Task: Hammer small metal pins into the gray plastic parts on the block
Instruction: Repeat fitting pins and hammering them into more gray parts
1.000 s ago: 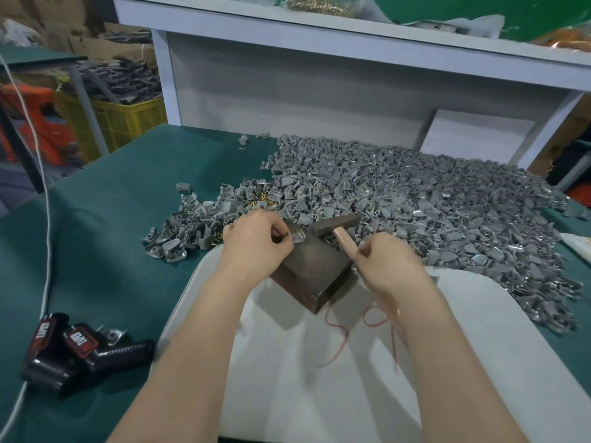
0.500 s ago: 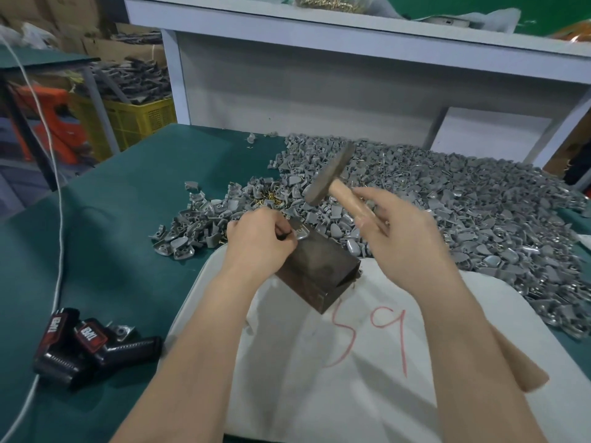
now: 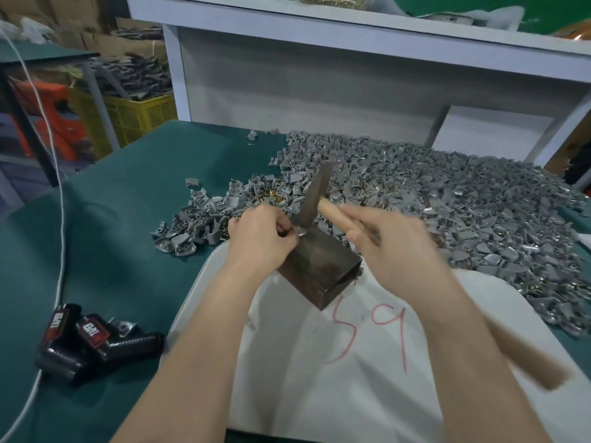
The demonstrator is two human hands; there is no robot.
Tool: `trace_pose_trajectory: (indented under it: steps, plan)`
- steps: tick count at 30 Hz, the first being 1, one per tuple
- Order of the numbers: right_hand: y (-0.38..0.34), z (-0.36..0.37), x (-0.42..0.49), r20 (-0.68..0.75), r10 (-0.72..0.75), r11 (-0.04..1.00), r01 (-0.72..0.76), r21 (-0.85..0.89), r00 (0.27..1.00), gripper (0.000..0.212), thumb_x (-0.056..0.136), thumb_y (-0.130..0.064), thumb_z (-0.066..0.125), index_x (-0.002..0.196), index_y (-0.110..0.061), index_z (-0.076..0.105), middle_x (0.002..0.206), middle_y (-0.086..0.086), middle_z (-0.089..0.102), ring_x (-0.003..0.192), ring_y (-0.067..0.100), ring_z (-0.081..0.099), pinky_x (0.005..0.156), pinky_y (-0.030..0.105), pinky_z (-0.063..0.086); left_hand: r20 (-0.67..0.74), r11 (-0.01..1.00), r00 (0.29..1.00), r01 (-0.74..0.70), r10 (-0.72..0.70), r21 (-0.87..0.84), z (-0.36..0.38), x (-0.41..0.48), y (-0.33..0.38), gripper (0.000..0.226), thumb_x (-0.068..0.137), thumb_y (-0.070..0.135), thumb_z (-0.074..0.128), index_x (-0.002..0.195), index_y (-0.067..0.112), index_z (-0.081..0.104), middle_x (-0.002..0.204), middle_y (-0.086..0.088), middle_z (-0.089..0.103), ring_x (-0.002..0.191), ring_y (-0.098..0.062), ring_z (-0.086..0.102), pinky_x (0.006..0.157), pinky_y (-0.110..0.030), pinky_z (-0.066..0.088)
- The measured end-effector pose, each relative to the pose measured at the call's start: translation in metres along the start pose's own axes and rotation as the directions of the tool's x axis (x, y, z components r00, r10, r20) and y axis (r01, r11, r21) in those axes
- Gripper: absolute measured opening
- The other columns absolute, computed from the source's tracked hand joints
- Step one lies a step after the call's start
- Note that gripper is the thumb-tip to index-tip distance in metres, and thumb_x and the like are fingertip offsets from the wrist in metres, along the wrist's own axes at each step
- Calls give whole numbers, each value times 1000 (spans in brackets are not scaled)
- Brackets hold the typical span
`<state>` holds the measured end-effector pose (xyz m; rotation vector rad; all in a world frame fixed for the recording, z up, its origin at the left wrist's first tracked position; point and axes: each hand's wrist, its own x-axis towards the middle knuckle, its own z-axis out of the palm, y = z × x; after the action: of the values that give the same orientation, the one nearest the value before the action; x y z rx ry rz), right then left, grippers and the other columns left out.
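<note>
A dark brown block point(image 3: 323, 270) stands on a white tray point(image 3: 358, 372). My left hand point(image 3: 259, 239) pinches a small gray plastic part point(image 3: 300, 232) at the block's top far corner. My right hand point(image 3: 393, 247), blurred with motion, grips the wooden handle of a hammer point(image 3: 315, 199); its dark metal head stands tilted just above the part. A big heap of gray plastic parts point(image 3: 431, 199) lies behind the block. Brass-coloured pins point(image 3: 271, 196) show among the parts on the left of the heap.
The tray bears a red "59" point(image 3: 371, 330) and sits on a green table point(image 3: 105, 225). Two black tools with red labels point(image 3: 89, 340) and a white cable point(image 3: 60, 219) lie at the left. A white shelf unit point(image 3: 319, 75) stands behind.
The hammer rose from resting on the block a second ago; its head has since come down closer to the part. My left hand stayed on the part.
</note>
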<state>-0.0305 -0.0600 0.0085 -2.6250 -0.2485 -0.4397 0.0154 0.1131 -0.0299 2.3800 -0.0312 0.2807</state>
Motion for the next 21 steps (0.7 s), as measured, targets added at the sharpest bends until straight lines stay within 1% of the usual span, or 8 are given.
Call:
trace_pose_trajectory:
  steps: [2, 5, 6, 10, 14, 15, 18, 21]
  plan:
    - [1, 5, -1, 11, 53, 998, -53, -46, 999, 40, 93, -30, 53, 127, -51, 49, 108, -15, 68, 86, 9, 60, 76, 25, 47, -4, 1000, 1000, 3, -3, 16, 0, 0, 0, 12, 79, 19, 67, 73, 26, 61, 80, 7, 63, 93, -22, 61, 95, -42, 44]
    - [2, 0, 0, -250, 24, 997, -4, 79, 968, 39, 93, -30, 55, 129, -44, 51, 104, -12, 69, 82, 7, 59, 75, 21, 44, -23, 1000, 1000, 5, -5, -25, 1, -1, -3, 15, 80, 18, 69, 70, 25, 61, 71, 9, 59, 92, -23, 61, 94, -43, 44]
    - [1, -2, 2, -262, 3, 997, 16, 72, 965, 39, 93, -30, 55, 130, -44, 51, 102, -12, 69, 79, 6, 59, 73, 20, 43, -25, 1000, 1000, 4, -4, -28, 1, -1, -3, 16, 80, 17, 69, 69, 25, 60, 68, 11, 57, 91, -22, 61, 94, -43, 44]
    - [0, 6, -2, 57, 14, 998, -10, -54, 998, 40, 93, -29, 53, 127, -51, 50, 108, -14, 68, 91, 13, 63, 78, 27, 48, -10, 1000, 1000, 17, -17, 8, -1, 1, -1, 13, 78, 21, 70, 72, 27, 61, 76, 9, 60, 92, -21, 61, 95, -42, 43]
    - [0, 4, 1, -235, -24, 997, 40, 64, 972, 40, 92, -26, 57, 128, -43, 53, 100, -17, 67, 86, 11, 61, 77, 24, 46, -34, 1000, 999, 8, -8, -21, 2, 2, -5, 4, 79, 19, 70, 77, 21, 68, 76, 7, 60, 92, -24, 61, 95, -43, 43]
    - [1, 4, 2, -238, -32, 996, 52, 79, 971, 41, 91, -25, 57, 128, -43, 53, 96, -18, 65, 81, 8, 59, 74, 21, 43, -33, 1000, 999, 11, -11, -20, 2, 2, -5, 2, 79, 19, 70, 78, 20, 69, 75, 7, 60, 92, -24, 61, 95, -43, 44]
    - [5, 11, 1, 25, -18, 1000, 18, 3, 1000, 41, 92, -25, 56, 127, -46, 52, 104, -17, 68, 87, 8, 60, 72, 20, 40, -16, 999, 1000, 12, -11, 37, 2, 3, -3, 1, 78, 22, 69, 79, 23, 69, 78, 7, 62, 90, -22, 60, 93, -43, 44]
    - [10, 18, 7, 66, 72, 990, -80, 119, 995, 37, 92, -23, 55, 125, -40, 55, 102, -9, 69, 91, 13, 65, 81, 31, 51, -12, 999, 1000, 7, -7, 50, 1, 4, -4, 2, 79, 24, 66, 79, 24, 68, 82, 7, 64, 92, -21, 60, 93, -43, 43]
